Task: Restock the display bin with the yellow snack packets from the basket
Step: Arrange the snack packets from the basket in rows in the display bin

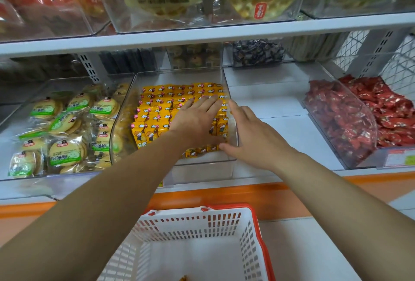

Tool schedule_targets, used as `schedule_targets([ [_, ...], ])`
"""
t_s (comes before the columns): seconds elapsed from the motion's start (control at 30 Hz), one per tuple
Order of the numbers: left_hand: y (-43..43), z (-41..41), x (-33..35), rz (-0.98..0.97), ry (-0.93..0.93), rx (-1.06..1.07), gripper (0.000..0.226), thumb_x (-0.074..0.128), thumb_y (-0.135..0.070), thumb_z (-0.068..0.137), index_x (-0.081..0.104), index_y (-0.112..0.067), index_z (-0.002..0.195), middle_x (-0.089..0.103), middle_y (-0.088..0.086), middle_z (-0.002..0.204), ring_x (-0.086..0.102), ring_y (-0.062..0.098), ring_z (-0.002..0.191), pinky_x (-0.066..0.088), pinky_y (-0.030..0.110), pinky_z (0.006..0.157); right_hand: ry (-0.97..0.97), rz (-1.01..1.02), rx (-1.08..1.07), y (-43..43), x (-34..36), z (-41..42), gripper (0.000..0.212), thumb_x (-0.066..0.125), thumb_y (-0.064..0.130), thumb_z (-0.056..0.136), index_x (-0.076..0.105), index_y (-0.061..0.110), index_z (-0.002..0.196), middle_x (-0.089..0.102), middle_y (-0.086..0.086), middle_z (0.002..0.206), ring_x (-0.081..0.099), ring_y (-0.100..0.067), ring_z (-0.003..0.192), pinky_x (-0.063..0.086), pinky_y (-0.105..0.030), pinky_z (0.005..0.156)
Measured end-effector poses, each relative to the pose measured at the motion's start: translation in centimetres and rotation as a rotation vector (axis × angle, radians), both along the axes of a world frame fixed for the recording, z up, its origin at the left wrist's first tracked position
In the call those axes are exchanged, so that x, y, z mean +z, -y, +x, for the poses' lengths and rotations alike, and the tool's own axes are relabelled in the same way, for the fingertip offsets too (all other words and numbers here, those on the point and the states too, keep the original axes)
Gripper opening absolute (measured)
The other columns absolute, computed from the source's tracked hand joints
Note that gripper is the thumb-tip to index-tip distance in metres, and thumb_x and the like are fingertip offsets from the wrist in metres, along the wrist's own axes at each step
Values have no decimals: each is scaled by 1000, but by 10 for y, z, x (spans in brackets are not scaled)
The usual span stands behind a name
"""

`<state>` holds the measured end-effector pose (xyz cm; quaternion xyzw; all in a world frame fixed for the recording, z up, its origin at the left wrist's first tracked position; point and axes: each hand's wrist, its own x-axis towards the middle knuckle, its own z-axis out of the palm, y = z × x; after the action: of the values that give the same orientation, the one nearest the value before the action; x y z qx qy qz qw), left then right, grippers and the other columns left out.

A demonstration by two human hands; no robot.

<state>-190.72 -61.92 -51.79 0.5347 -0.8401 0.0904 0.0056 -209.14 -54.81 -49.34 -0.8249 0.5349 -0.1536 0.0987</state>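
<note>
Levelling the stock looks to be the step in hand. On the white shelf (269, 105), the clear display bin (202, 169) is packed nearly wall to wall with yellow snack packets (161, 110). The white basket (190, 224) below shows almost bare, with only an orange scrap at the frame's bottom edge. To do it well, I judge, press lightly and evenly so the upright rows keep their lines, and brace the bin so it cannot slide. The left hand (197, 121) lies palm-down on the packets, arm stretched forward, its fingers (211, 103) straight and close together. The right hand (249, 132) reaches to the bin's right wall, fingers loosely extended against it and thumb by the front corner.
</note>
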Motion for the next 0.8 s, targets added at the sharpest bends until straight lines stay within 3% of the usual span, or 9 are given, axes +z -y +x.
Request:
schedule_targets([
  [0.13,-8,-6,22,123,-26,59,107,64,-75,81,14,-26,162,11,-3,172,11,21,158,12,48,127,-69,-24,-54,-5,8,4,99,65,58,86,4,25,156,36,-4,150,52,-27,125,46,-36,82],
  [0.23,-32,-1,54,159,-213,96,85,63,-65,89,32,-26,157,35,-1,164,34,24,149,32,43,119,-97,-27,-111,-18,24,10,92,66,58,84,16,24,153,39,-3,144,46,-27,128,47,-42,90],
  [0.3,-64,15,73,112,-380,72,66,65,-55,93,46,-26,149,52,-2,150,50,21,136,45,37,106,-83,-58,-115,-33,37,13,78,66,54,85,32,25,149,40,-1,143,43,-26,131,46,-42,95],
  [0.37,-110,39,84,99,-485,-19,45,64,-51,93,61,-28,132,66,-10,120,63,13,111,52,28,86,-28,-124,-70,-51,48,17,61,66,48,86,48,25,139,44,2,139,46,-23,127,47,-41,95],
  [0.43,-160,63,84,191,-530,-59,34,59,-58,89,68,-33,111,65,-23,91,65,0,84,51,21,69,45,-134,15,-72,55,26,46,67,43,84,58,28,127,52,7,128,54,-17,114,49,-37,88],
  [0.5,-197,84,69,344,-494,-7,28,61,-57,88,69,-34,103,66,-22,82,65,-1,75,55,27,68,69,-35,114,-92,51,43,34,66,39,82,63,31,115,59,12,115,58,-13,101,49,-34,80],
  [0.57,-218,98,41,515,-328,47,23,64,-50,93,69,-32,106,69,-16,91,66,7,82,56,33,76,33,102,215,-109,29,62,28,67,37,81,66,29,107,63,11,105,59,-13,97,48,-32,79],
  [0.67,-232,109,-11,734,-64,130,33,59,-52,98,65,-29,121,68,-5,120,63,17,106,52,33,88,-88,325,298,-129,-27,83,27,69,40,85,66,29,109,61,13,102,58,-12,95,46,-31,75],
  [0.8,-240,116,-90,816,54,231,41,53,-53,101,60,-26,131,56,0,144,53,24,130,43,36,105,-225,594,281,-139,-126,94,35,69,39,90,63,19,118,64,1,114,60,-21,98,52,-39,87],
])
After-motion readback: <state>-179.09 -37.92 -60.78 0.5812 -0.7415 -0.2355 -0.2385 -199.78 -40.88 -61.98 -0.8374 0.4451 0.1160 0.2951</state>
